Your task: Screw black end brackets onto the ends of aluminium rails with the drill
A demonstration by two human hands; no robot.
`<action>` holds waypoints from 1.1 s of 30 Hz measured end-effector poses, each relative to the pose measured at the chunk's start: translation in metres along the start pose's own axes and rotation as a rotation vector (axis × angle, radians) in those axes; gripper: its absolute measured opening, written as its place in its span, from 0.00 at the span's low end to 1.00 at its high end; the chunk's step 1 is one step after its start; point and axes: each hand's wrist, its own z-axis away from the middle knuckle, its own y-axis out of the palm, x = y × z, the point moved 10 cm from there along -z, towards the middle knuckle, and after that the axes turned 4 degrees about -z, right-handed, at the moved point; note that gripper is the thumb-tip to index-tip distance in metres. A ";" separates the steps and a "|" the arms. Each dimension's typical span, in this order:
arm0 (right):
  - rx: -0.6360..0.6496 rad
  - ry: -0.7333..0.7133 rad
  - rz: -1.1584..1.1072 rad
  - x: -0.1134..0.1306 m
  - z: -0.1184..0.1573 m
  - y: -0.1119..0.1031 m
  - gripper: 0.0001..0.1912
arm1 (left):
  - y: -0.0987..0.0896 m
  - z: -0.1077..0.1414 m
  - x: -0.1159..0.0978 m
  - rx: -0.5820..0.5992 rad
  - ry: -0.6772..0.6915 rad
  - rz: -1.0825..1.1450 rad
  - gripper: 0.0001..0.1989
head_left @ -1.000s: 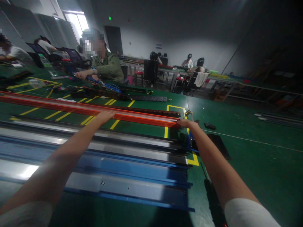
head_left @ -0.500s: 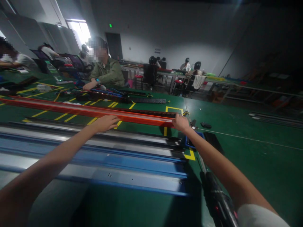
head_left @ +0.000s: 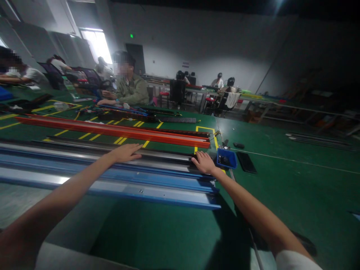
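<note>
A: "What's lying out on the counter (head_left: 295,195)?"
B: "A flat black slab (head_left: 246,162) is lying to the right, and a small dark object (head_left: 239,145) is resting just beyond it. A clear bottle (head_left: 68,87) is standing at the left."
A: "And behind?"
B: "A co-worker (head_left: 136,92) in an olive jacket is sitting opposite. Farther off, a white cloth (head_left: 232,100) is hanging on a chair (head_left: 223,102), and a green sign (head_left: 131,36) is glowing above a dark door (head_left: 136,58)."

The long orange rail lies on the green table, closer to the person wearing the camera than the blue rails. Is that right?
Not quite: the head view shows the orange rail farther from that person than the blue rails. It does lie on the green table.
</note>
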 end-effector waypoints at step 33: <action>0.105 -0.029 0.008 -0.003 -0.018 -0.002 0.36 | -0.013 -0.005 -0.020 0.029 -0.003 -0.077 0.18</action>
